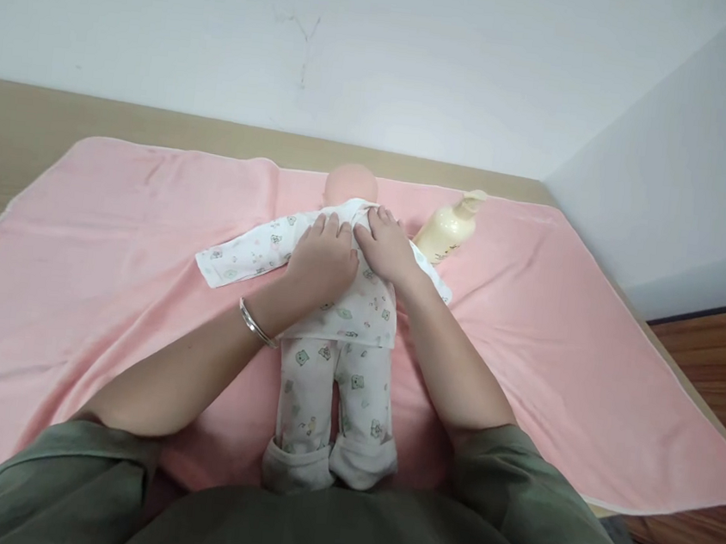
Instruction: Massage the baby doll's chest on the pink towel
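Both our left hand (324, 255) and our right hand (387, 244) are laid on the upper body of a doll (364, 317), palms down, not really gripping anything as far as we can see. Left one has its fingers close together, right one has its thumb spread out a bit, and the two thumbs sit just beside each other. So yeah, the doll lies stretched out on a pink blanket (560, 371) right in front of us, head (352, 182) away from us. Can't tell for sure if it's face up or face down.

It's got a white printed top, with one sleeve (245, 247) spread to the left of the doll and the other partly hidden by our right arm. Matching pants (305, 387) cover its legs, cuffs rolled up at the end nearest us. To the right of the doll, near that half-hidden sleeve, we've got a cream pump bottle (448, 232). Beyond the doll's head there's a strip of wooden tabletop (22, 119), then a white wall (168, 26). We're wearing a silver bangle (255, 324) on the left wrist, left of the doll.
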### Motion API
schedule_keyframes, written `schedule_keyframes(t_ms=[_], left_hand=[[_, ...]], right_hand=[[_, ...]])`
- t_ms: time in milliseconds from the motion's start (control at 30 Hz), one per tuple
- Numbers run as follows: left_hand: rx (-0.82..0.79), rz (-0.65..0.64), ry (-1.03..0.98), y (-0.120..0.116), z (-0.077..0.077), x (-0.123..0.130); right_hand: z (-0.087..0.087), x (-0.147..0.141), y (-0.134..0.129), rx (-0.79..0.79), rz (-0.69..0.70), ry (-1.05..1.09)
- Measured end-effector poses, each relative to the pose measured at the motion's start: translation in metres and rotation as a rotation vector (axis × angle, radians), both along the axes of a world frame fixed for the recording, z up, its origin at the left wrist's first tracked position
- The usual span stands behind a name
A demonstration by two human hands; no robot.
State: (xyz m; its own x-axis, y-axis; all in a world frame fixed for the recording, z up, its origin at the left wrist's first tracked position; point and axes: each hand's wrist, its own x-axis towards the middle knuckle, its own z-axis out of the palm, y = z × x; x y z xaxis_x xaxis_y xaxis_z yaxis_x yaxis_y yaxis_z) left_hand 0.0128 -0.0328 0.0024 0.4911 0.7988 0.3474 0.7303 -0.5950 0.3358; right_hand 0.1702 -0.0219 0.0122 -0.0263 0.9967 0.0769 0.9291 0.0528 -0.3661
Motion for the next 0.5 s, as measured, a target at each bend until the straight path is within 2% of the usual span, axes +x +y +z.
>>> schedule_keyframes(t_ms=[100, 167, 300, 400, 500], left_hand=[[-0.112, -0.044, -0.001, 0.016, 0.011, -0.01], [-0.183, -0.025, -0.041, 0.031, 0.01, -0.015], [-0.187, 0.035, -0.108, 0.048, -0.007, -0.013], [-0.084, 0.126, -0.143, 0.046, -0.02, -0.004], [-0.06, 0.17, -0.15, 0.042, -0.023, 0.002]], right_hand=[[0.004, -0.002, -0.005, -0.011, 0.025, -0.061], [0.01, -0.008, -0.013, 0.002, 0.045, -0.112], [0.018, -0.022, -0.031, 0.027, 0.063, -0.216], [0.024, -0.028, -0.043, 0.04, 0.129, -0.303], [0.031, -0.026, -0.045, -0.003, 0.156, -0.287]])
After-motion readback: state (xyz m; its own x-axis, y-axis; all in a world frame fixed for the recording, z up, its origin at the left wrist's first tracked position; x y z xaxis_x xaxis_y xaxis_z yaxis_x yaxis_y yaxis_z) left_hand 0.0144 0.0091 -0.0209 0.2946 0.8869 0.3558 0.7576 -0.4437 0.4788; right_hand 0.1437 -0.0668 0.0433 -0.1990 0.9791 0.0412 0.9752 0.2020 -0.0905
